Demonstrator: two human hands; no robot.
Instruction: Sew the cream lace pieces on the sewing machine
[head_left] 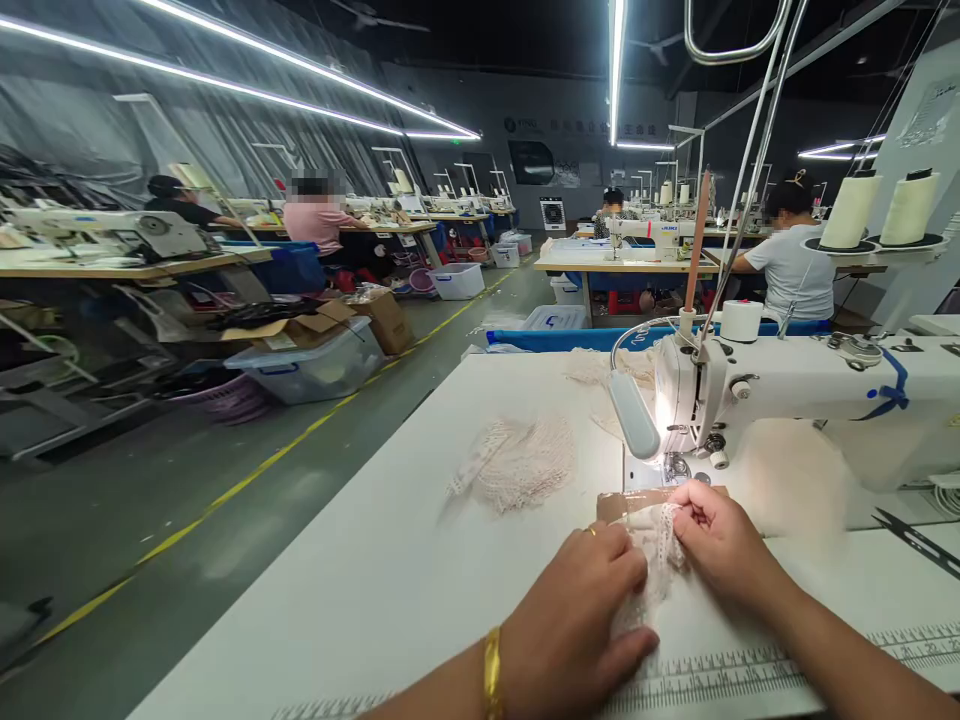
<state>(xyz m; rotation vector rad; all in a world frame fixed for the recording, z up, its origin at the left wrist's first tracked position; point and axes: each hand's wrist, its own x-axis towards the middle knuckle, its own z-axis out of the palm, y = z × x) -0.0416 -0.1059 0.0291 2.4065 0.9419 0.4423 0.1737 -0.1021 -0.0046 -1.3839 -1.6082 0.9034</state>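
Cream lace fabric lies between my hands, just in front of the needle area of a white sewing machine. My right hand pinches the fabric's upper right edge with thumb and fingers. On the left side of the cloth rests my left hand, its fingers curled onto the fabric and its thumb lower down, apart from them. A brown strip sits behind the fabric at the machine's plate. The machine's lamp lights the presser foot.
A lace pile lies on the white table left of the machine, with more lace behind. Black thread snips are at the right. A printed ruler runs along the front edge. Several people sit at machines beyond.
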